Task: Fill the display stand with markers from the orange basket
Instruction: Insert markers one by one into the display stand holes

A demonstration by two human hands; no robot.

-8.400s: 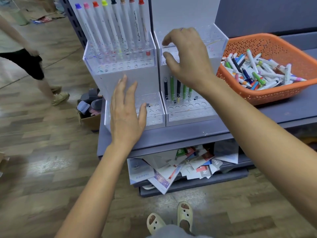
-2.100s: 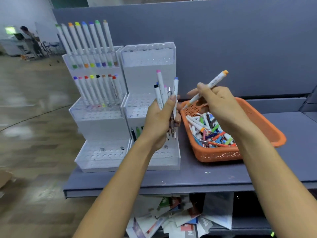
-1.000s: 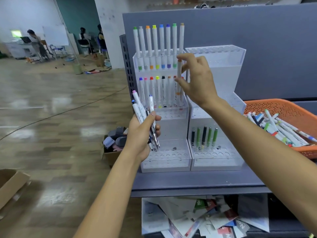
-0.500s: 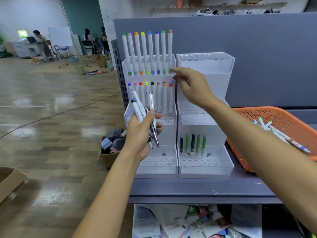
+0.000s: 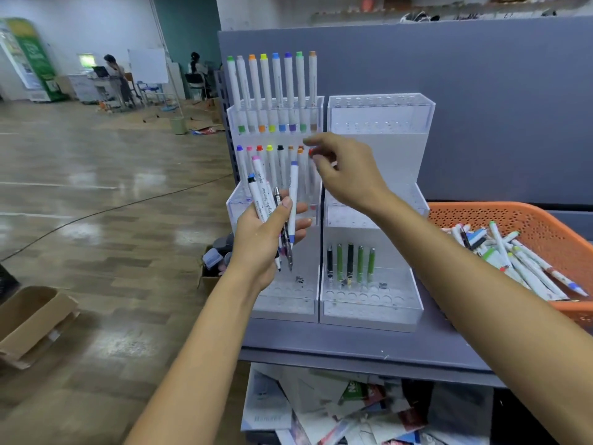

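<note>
Head view: left hand [image 5: 260,244] has its grip wrapped round a bunch of markers [image 5: 261,197], just left of the right hand [image 5: 349,178], whose grip is loose and empty. Display stand [image 5: 401,162] sits right behind both grips, orange basket [image 5: 513,216] off right.

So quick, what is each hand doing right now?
Left hand: gripping a bunch of markers.
Right hand: open, holding nothing.

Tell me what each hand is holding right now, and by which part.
Left hand grips a bunch of markers around their lower halves, caps up. Right hand holds nothing; its fingers are loosely curled.
</note>
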